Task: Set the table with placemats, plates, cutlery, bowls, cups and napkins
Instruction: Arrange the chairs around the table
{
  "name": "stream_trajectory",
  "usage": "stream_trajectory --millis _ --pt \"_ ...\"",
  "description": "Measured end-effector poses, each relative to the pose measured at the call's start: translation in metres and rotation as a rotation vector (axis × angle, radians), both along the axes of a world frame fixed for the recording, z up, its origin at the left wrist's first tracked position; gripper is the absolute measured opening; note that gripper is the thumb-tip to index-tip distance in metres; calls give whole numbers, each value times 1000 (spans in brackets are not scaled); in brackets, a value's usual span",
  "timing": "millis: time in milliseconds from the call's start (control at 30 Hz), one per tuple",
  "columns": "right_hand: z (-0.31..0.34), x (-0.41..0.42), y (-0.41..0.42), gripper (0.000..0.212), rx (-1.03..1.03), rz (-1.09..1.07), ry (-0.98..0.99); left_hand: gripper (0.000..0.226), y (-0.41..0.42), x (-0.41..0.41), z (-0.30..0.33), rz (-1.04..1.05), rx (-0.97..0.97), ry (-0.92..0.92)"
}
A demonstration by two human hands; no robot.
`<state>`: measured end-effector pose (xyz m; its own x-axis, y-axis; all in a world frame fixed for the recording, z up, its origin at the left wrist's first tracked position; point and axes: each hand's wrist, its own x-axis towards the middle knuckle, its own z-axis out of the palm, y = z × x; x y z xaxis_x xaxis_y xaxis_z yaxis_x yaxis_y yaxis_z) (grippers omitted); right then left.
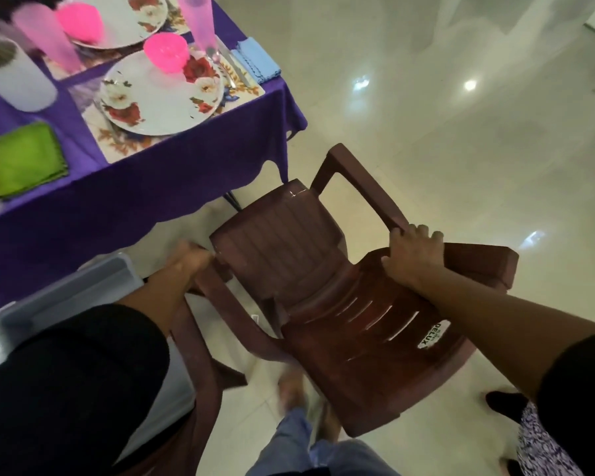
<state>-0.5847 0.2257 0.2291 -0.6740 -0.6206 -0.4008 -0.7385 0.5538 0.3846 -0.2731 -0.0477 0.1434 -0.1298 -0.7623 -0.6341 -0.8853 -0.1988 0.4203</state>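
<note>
A brown plastic armchair (289, 255) stands tilted at the corner of the table, which wears a purple cloth (172, 180). My left hand (189, 257) grips the chair's left armrest. My right hand (414, 255) grips the right armrest near the backrest. On the table lies a floral placemat (117, 146) with a flowered plate (158, 97) and a pink bowl (167, 51) on it. A tall pink cup (198, 22), cutlery (236, 68) and a blue napkin (258, 60) sit beside it. A second plate (124, 15), pink bowl (79, 20) and pink cup (47, 37) lie further back.
A green napkin (23, 159) and a white cylinder (12, 77) are on the table's left part. A grey plastic bin (73, 297) stands on the floor at my left. My feet (296, 393) are under the chair. The glossy tiled floor (461, 132) stretches to the right.
</note>
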Motion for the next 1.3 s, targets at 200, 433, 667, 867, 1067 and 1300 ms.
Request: stream_trajectory --millis 200,433,667,867,1067,1300 --pt "13 65 -57 62 -183 238 -136 31 28 2 39 -184 -115 2" --pt "40 178 -45 60 -355 427 -416 42 131 64 112 -434 -194 70" --pt "31 299 -8 55 -137 392 -1001 53 200 216 147 -88 -207 -263" --pt "29 377 20 76 201 -124 -1221 47 252 336 180 189 -113 -563" --pt "25 416 23 74 372 -469 -1264 77 303 428 167 352 -10 -575" --pt "5 451 20 48 429 -571 -1182 71 296 501 123 228 183 -588"
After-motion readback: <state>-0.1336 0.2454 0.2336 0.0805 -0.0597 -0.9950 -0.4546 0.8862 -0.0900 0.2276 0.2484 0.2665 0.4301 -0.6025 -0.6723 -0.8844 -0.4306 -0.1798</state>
